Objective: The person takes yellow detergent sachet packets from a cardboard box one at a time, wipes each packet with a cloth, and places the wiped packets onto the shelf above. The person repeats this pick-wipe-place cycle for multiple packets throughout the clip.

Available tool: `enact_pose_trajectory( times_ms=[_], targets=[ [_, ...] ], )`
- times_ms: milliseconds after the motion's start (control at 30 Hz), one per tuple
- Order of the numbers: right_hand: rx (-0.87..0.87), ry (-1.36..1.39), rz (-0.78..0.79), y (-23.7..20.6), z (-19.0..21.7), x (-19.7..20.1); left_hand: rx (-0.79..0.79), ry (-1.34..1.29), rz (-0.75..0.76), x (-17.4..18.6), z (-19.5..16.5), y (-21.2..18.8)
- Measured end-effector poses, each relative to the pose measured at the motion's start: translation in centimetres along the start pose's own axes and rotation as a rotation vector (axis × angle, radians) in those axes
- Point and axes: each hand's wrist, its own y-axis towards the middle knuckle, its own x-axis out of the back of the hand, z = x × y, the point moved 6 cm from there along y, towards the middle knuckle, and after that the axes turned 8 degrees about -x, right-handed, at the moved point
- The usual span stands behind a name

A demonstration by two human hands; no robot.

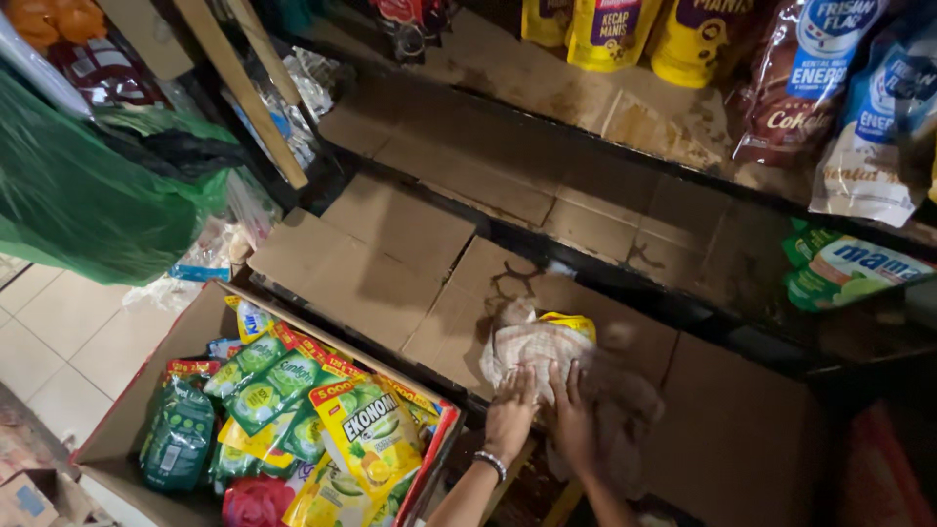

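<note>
My left hand (510,410), with a beaded bracelet on the wrist, lies flat on a pale checked cloth (532,346). My right hand (574,422) presses on the same cloth right beside it. The cloth is bunched on a cardboard sheet (459,312) that lines a low dark shelf. A yellow scrap or packet edge (569,322) peeks out at the cloth's top. Both hands have fingers spread over the fabric.
An open cardboard box (127,410) at lower left holds several green and yellow refill pouches (366,429). A green plastic bag (88,195) hangs at upper left. Pouches stand on the upper shelves (605,29), and a green pack (844,268) lies at right. Tiled floor (49,332) is left.
</note>
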Motion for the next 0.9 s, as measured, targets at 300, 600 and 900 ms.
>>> enact_pose_trajectory(
  times_ms=[300, 600, 900],
  targets=[
    [-0.077, 0.021, -0.284, 6.0, 2.0, 3.6, 0.067, -0.226, -0.168, 4.6, -1.4, 5.7],
    [-0.005, -0.393, 0.045, 8.3, 1.6, -0.8, 0.272, -0.208, 0.171, -2.3, 1.4, 2.9],
    [-0.249, -0.543, 0.306, 12.7, 1.2, -1.7, 0.267, -0.353, 0.119, 0.8, 1.5, -0.1]
  ],
)
